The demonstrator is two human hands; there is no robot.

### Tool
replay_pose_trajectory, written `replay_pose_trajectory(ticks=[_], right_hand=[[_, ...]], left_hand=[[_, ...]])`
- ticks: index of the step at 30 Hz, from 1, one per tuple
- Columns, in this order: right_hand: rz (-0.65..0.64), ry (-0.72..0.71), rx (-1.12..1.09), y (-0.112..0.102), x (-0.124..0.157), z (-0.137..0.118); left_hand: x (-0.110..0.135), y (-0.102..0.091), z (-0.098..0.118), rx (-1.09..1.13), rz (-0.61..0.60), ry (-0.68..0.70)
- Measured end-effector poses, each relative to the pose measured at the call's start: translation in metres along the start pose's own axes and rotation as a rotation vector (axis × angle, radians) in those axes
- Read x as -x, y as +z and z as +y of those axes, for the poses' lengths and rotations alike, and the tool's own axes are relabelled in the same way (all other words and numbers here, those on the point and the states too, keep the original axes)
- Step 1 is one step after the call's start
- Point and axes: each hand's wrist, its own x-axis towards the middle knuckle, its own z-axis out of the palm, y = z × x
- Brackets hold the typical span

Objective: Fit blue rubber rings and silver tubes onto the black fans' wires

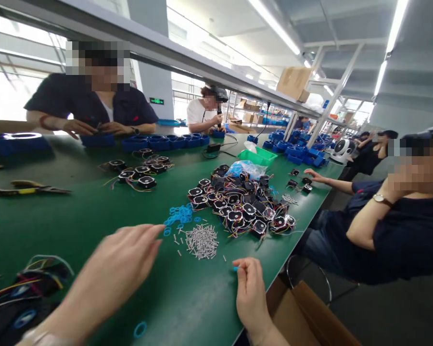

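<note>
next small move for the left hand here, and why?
Probably a short reach forward to the blue rings. The left hand is open, empty and blurred, with its fingertips just short of them. The right hand pinches something small and blue at its fingertips, and the metal pins lie between the hands, so a ring looks like the nearest pick.

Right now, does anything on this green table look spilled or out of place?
One blue ring lies alone near the table's front edge, apart from the cluster of blue rings by the left hand. A few small metal pins have strayed from their heap. The right hand pinches something small and blue.
</note>
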Motion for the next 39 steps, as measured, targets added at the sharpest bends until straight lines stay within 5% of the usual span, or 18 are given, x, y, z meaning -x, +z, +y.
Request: replay_pose_trajectory(ticks=[5, 9, 14, 19, 26, 33, 39], right_hand=[[0.038, -0.029, 0.019, -0.005, -0.001, 0.001], [0.053, -0.047, 0.013, -0.008, -0.001, 0.001], [0.073, -0.046, -0.04, -0.009, -0.001, 0.002], [0.038, 0.005, -0.147, -0.017, 0.001, -0.004], [-0.213, -0.12, -0.126, -0.01, 0.015, -0.078], [-0.345, -0.155, -0.008, 0.014, 0.033, -0.109], [-0.292, -0.219, 0.086, 0.027, 0.039, -0.111]], left_hand=[[-0.083, 0.115, 0.042, -0.099, -0.24, 0.208], [-0.109, 0.155, 0.041, -0.035, -0.273, 0.163], [-0.085, 0.123, 0.048, 0.231, -0.24, 0.009], [-0.005, 0.071, 0.053, 0.625, -0.259, -0.263], [0.093, 0.049, 0.035, 1.369, -0.024, -0.831], [0.117, 0.034, 0.026, 1.507, 0.017, -0.779], [0.125, 0.028, 0.017, 1.492, 0.009, -0.691]])
